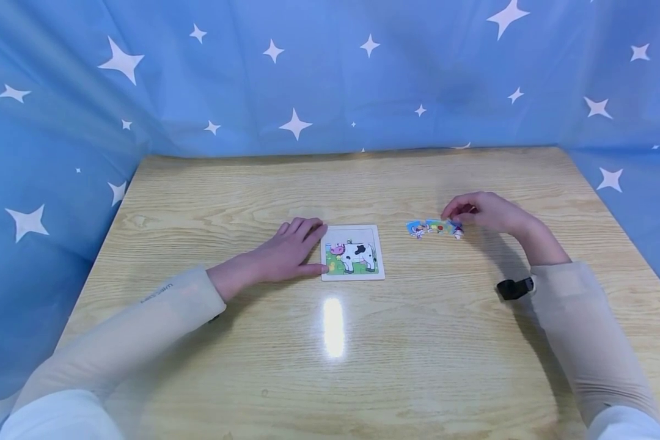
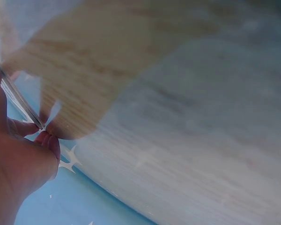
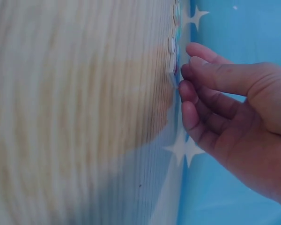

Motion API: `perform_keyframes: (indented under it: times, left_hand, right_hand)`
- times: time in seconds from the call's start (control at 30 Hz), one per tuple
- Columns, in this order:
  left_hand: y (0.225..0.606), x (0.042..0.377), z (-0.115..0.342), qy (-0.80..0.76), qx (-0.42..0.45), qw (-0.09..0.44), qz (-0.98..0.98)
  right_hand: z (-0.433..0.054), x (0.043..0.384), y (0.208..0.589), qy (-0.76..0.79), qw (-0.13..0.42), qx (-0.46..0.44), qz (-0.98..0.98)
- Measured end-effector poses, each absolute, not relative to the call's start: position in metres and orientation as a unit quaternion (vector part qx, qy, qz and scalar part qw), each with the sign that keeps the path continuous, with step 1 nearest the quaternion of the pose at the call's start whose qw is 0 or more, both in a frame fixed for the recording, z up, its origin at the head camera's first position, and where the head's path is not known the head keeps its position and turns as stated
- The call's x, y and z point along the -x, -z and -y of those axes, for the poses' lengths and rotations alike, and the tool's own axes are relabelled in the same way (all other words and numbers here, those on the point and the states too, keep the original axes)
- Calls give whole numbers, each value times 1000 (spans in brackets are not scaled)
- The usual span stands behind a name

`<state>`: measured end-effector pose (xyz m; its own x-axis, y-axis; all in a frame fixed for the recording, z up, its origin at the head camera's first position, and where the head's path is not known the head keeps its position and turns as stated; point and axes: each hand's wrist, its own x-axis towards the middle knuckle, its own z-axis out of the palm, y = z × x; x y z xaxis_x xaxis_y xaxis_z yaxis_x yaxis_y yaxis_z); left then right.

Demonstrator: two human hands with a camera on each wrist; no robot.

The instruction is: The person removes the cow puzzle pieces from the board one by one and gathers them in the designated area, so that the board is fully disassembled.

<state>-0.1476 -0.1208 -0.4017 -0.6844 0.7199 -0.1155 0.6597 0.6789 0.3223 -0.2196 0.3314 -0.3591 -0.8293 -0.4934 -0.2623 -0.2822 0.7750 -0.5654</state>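
A square puzzle board (image 1: pixel 353 227) with a pale frame lies at the middle of the table. Its lower part shows a cow (image 1: pixel 359 252) on green grass; the upper part is pale and bare. My left hand (image 1: pixel 286 253) is spread along the board's left side, thumb low and fingertips at the upper corner. In the left wrist view the board (image 2: pixel 18 96) appears edge-on against those fingers. To the right lie several colourful puzzle pieces (image 1: pixel 439 227) in a row. Over their right end bends my right hand (image 1: pixel 486 211), fingertips close to the pieces (image 3: pixel 172 65), with nothing visible between thumb and fingers.
The wood-grain table (image 1: pixel 242 360) carries the board and pieces, with a bright light reflection below the board. A blue curtain (image 1: pixel 330 73) with white stars stands behind the table and along both sides. A black band (image 1: pixel 514 288) sits on the right wrist.
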Motion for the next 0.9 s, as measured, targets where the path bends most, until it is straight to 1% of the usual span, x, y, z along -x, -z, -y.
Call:
perform_keyframes:
  times: [0.2, 0.37, 0.9]
  left_hand:
    - [403, 147, 121, -128, -380, 113, -909]
    - [402, 147, 121, -130, -380, 116, -909]
    - [401, 147, 121, -136, -377, 123, -908]
  right_hand:
    - [-323, 216, 357, 253, 174, 222, -925]
    - [-315, 214, 357, 250, 162, 237, -925]
    - [-285, 207, 358, 291, 203, 276, -893]
